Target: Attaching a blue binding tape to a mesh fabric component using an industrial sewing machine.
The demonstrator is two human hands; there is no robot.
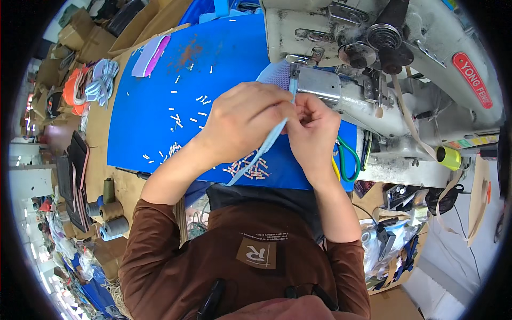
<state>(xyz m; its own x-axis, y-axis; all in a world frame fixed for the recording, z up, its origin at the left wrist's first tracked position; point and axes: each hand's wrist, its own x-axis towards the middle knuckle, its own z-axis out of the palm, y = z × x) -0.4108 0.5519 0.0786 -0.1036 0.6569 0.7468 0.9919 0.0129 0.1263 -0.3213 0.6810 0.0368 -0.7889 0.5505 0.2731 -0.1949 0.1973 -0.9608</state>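
Observation:
My left hand (pixel 242 122) and my right hand (pixel 314 130) meet over a blue mat (pixel 160 122), right in front of a white industrial sewing machine (pixel 405 64). Both pinch a light blue strip of binding tape (pixel 264 146); it runs up to the machine's metal arm and hangs down toward my lap. A bluish mesh fabric piece (pixel 274 74) lies just behind my left hand, partly hidden. Small white and pink cut-off bits (pixel 250 169) are scattered on the mat near my wrists.
Green-handled scissors (pixel 346 160) lie right of my right hand. Thread spools (pixel 109 213) stand at the lower left, a stack of pastel fabric pieces (pixel 152 53) and bundled straps (pixel 101 80) at the upper left. A yellow spool (pixel 449 157) sits beside the machine.

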